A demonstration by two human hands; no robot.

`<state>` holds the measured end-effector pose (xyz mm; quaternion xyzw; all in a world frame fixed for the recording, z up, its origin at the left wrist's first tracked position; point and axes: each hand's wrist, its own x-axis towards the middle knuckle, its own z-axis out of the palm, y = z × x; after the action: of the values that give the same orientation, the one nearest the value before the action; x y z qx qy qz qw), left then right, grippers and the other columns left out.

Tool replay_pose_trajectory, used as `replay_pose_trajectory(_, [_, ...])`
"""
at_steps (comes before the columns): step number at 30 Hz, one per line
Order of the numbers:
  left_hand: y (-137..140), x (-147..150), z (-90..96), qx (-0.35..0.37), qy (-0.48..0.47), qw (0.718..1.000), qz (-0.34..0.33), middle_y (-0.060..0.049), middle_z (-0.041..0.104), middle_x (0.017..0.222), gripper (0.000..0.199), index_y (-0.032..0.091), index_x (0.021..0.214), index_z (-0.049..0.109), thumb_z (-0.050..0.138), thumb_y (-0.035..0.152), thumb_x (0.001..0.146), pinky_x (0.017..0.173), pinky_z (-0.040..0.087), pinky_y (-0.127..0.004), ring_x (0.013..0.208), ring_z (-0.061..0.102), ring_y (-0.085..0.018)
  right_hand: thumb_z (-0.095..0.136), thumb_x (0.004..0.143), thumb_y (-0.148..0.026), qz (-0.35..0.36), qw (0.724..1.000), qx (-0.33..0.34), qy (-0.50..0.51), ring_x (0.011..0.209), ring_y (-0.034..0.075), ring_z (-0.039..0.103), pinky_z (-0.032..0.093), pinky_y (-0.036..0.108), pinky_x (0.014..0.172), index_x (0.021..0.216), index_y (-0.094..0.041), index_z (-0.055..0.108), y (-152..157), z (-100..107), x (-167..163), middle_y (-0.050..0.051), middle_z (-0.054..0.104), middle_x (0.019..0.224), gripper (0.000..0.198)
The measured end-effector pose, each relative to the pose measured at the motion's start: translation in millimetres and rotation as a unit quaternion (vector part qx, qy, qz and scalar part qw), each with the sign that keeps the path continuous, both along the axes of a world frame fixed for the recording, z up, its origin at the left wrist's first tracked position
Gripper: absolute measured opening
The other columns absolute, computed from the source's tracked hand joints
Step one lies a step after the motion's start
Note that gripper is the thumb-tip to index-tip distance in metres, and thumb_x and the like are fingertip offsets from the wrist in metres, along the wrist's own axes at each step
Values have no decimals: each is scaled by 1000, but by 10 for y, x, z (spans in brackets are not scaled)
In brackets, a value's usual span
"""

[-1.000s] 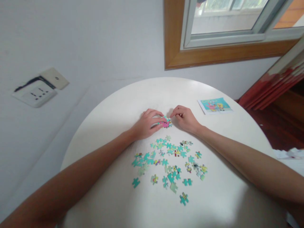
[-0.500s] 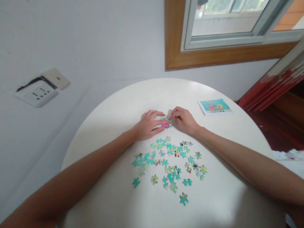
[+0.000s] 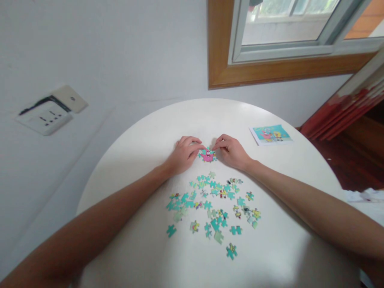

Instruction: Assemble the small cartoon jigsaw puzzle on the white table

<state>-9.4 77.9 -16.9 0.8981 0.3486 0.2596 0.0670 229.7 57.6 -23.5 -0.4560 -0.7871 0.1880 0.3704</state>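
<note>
A small joined section of jigsaw puzzle, a pink cartoon figure on turquoise, lies on the white table between my hands. From its left side, my left hand reaches over with the index finger stretched onto its upper edge; the fingers are apart and hold nothing. My right hand is at the section's upper right edge, thumb and forefinger pinched together. Whatever sits between those fingertips is too small and hidden to make out. Nearer to me, many loose jigsaw pieces are scattered, mostly turquoise, some with yellow, red or pale green.
A picture card with a pink and a yellow cartoon figure lies at the table's right rear. The round white table stands close to the wall, under a wood-framed window. A red curtain hangs at the right.
My left hand has drawn back slightly to the left, its fingers uncovering most of the pink figure. My right hand keeps its pinch and has barely shifted.
</note>
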Motion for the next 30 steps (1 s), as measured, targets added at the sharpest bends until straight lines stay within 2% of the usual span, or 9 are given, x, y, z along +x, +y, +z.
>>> replay_pose_trajectory(6, [1,-1,13,-10,-7,1000,7,-5,64,120,31,25,110,71,49,11,92,102,40,-44,115,52,-24,43,78,1,-16,1000,8,19,82,16,60,45,30,76,86,-20,79,-6,19,0,6,65,94,42])
replay_pose_trajectory(12, [7,-10,15,-13,-13,1000,3,-6,65,118,28,24,110,70,53,14,91,102,40,-45,113,53,-24,42,73,0,-84,996,14,41,75,16,57,43,31,75,79,-18,76,6,23,9,6,65,85,38])
replay_pose_trajectory(30, [25,-17,5,-12,-12,1000,-8,-5,67,114,23,23,105,71,55,15,90,98,42,-43,109,55,-23,44,72,-3,-87,996,10,20,75,16,58,42,31,72,77,-17,73,33,-11,22,6,68,82,32])
